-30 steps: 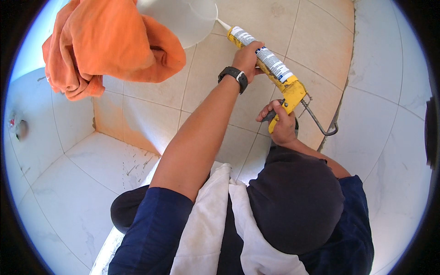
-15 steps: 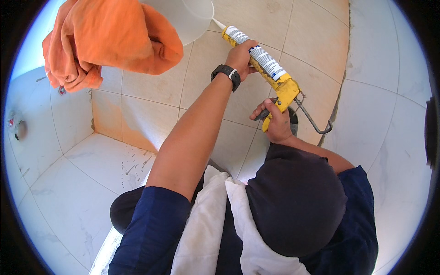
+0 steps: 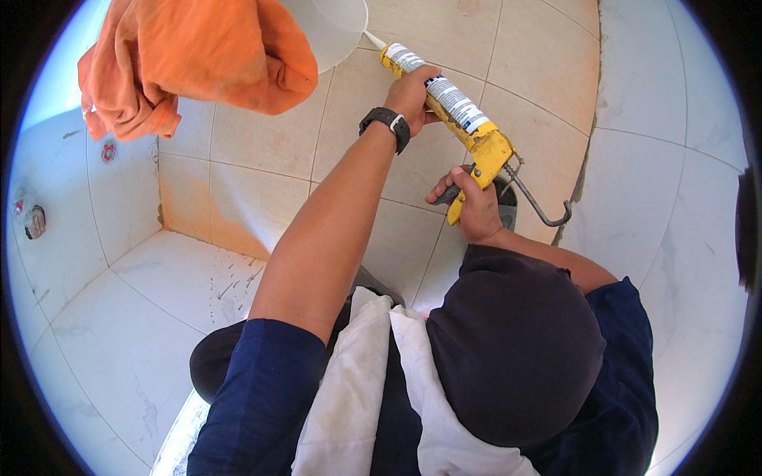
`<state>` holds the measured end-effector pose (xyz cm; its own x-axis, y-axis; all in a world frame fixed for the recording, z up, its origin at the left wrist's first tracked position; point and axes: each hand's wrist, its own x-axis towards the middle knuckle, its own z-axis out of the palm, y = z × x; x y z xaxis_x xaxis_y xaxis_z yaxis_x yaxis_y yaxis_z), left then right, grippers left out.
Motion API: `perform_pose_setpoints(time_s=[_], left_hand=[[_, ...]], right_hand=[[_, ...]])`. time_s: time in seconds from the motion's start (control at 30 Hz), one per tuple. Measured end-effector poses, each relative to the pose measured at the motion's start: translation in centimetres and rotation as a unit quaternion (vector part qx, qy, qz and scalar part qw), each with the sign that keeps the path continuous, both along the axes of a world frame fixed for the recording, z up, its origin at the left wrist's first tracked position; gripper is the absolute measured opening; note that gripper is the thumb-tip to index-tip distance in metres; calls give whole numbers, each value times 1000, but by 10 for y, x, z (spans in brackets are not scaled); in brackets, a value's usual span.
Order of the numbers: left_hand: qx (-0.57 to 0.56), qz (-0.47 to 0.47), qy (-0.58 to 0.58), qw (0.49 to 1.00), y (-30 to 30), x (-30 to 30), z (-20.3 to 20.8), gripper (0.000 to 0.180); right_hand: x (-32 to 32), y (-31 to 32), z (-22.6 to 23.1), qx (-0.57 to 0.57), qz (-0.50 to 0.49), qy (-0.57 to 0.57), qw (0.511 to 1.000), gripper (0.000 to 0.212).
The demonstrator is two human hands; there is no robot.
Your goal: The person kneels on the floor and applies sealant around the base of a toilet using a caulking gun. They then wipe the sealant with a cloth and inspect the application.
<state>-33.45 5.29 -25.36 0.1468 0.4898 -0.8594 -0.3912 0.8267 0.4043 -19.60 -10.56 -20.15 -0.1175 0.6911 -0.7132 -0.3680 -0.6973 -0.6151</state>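
Note:
Both my hands hold a yellow caulking gun (image 3: 490, 152), loaded with a white printed sealant cartridge (image 3: 459, 105). My left hand (image 3: 409, 98), with a black watch on its wrist, wraps round the cartridge and frame near the front. At the rear, my right hand (image 3: 479, 209) grips the handle, fingers at the dark trigger (image 3: 447, 195). The pale nozzle (image 3: 373, 37) points up and left, its tip at the edge of a white rounded fixture (image 3: 337, 32); whether it touches I cannot tell. A hooked metal rod (image 3: 543, 208) sticks out behind.
An orange cloth (image 3: 214, 51) lies over the white fixture at the upper left. Beige tiles (image 3: 262, 198) meet white tiles (image 3: 643, 190) along a rough joint at right. A dark container (image 3: 506, 208) stands partly hidden behind my right hand. A small fitting (image 3: 35, 222) sits at far left.
The caulking gun and both hands have shifted slightly up and left in the view, along with the surroundings. My grip on it looks the same.

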Motion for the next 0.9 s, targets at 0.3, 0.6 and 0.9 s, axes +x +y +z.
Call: perform_pose_setpoints(time_s=[0.3, 0.6, 0.9], left_hand=[[6, -6, -11, 1000, -1, -1, 0, 22], [6, -6, -23, 1000, -1, -1, -6, 22], [-20, 48, -62, 997, -18, -3, -5, 32]], right_hand=[[1, -1, 1, 7, 16, -11, 1000, 28], [1, -4, -3, 11, 14, -3, 1000, 31], [42, 5, -12, -46, 0, 107, 993, 31]])
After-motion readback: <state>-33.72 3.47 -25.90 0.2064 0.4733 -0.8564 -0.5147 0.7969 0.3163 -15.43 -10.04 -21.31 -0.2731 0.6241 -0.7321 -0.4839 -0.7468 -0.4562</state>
